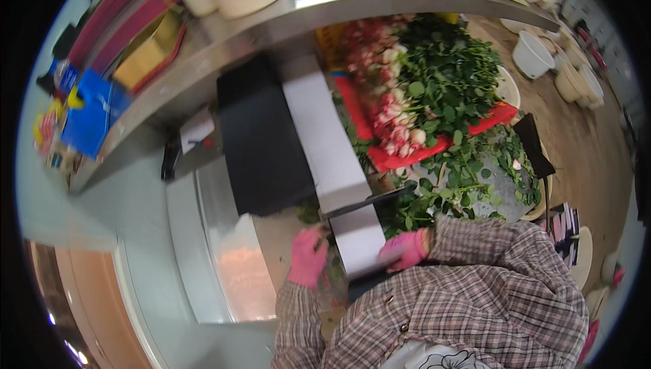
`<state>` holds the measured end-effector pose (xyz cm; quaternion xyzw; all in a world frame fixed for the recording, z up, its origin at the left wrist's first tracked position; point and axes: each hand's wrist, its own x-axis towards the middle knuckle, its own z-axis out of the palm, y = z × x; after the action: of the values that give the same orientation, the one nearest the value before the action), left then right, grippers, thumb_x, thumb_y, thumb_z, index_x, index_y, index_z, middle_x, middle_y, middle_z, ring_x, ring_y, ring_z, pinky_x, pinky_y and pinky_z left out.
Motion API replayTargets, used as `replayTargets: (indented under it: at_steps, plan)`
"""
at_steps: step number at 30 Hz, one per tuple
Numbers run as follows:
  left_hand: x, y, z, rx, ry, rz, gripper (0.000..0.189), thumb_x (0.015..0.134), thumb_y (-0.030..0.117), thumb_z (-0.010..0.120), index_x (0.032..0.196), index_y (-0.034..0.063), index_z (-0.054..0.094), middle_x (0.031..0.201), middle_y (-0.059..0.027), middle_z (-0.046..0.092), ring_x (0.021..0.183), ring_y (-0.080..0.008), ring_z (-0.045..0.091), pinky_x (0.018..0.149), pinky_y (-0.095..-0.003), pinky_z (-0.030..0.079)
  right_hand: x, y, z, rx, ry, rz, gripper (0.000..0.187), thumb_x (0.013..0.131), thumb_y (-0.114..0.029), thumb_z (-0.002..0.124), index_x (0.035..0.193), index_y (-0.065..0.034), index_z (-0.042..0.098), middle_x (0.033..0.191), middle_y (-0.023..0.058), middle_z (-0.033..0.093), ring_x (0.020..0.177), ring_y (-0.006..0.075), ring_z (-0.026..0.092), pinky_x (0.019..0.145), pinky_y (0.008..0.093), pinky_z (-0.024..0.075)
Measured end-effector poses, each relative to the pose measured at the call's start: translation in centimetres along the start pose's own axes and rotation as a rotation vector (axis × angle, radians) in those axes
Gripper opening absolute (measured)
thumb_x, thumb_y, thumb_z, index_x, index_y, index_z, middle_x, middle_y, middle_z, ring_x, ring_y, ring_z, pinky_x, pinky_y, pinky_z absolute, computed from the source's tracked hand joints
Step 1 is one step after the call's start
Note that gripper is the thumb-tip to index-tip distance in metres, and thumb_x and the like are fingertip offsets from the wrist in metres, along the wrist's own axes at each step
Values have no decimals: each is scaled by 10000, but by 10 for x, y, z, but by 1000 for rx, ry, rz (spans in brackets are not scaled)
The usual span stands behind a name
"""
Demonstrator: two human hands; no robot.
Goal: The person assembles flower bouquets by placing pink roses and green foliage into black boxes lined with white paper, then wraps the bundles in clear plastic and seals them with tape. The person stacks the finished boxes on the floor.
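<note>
In a pink knit glove, my left hand (307, 257) is raised beside the left edge of a white sheet (358, 239), fingers curled; blur hides whether anything is between them. My right hand (407, 251), gloved the same way, grips that sheet at its lower right edge. A dark strip (366, 283) shows below the sheet, near my body. Beyond a dark bar (368, 202) lies a stack of white sheets (328, 140). To its left is a stack of black sheets (264, 140).
Pink and white roses (402, 125) with leafy stems (447, 74) lie on red wrapping (407, 158). Loose leaves (452, 196) cover the table to the right. A metal shelf (305, 13) spans overhead. White tubs (533, 56) stand on the floor at right.
</note>
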<state>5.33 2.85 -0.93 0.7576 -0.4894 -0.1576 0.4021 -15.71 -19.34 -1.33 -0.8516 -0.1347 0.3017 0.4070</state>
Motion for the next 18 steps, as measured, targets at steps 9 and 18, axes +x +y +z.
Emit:
replayTargets:
  at_steps: [9, 18]
  plan:
    - [-8, 49, 52, 440, -550, 51, 882, 729, 584, 721, 1521, 345, 416, 1619, -197, 229, 1486, -486, 115, 1122, -744, 42, -69, -8, -149, -19, -209, 199, 370, 969, -336, 566, 1199, -70, 680, 1084, 145, 714, 901, 241, 679, 816, 390, 550]
    - [2, 52, 50, 378, -569, 55, 864, 735, 555, 729, 1514, 325, 434, 1614, -227, 214, 1481, -515, 98, 1143, -733, 22, -58, 147, -370, -303, 1328, 806, 345, 899, -214, 619, 1190, -30, 609, 1081, 219, 695, 1029, 387, 668, 883, 463, 540]
